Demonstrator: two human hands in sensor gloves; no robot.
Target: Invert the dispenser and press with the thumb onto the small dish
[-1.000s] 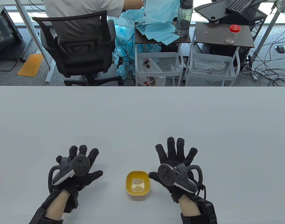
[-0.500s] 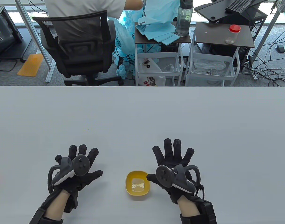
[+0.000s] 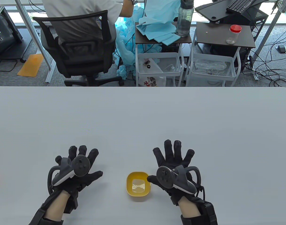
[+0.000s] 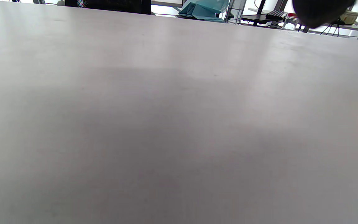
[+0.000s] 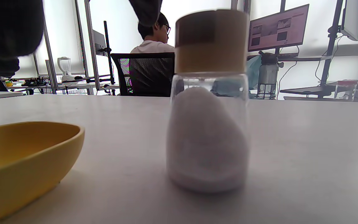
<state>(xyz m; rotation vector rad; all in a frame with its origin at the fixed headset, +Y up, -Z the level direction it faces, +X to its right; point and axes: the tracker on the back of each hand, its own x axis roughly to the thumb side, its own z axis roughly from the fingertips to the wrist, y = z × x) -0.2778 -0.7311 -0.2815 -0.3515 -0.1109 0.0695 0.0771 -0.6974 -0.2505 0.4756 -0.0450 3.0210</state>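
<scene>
I judge the first step, taking hold of the dispenser (image 5: 208, 102), is not yet begun. It stands upright on the worktop (image 3: 143, 112) near the front edge, under my spread right hand (image 3: 173, 167), just beside the yellow dish (image 3: 138, 186). My right hand holds nothing; my left hand (image 3: 75, 170) lies flat and released, well apart. Next I must wrap the jar, lift, turn it cap-down over the dish, thumb ready.
</scene>
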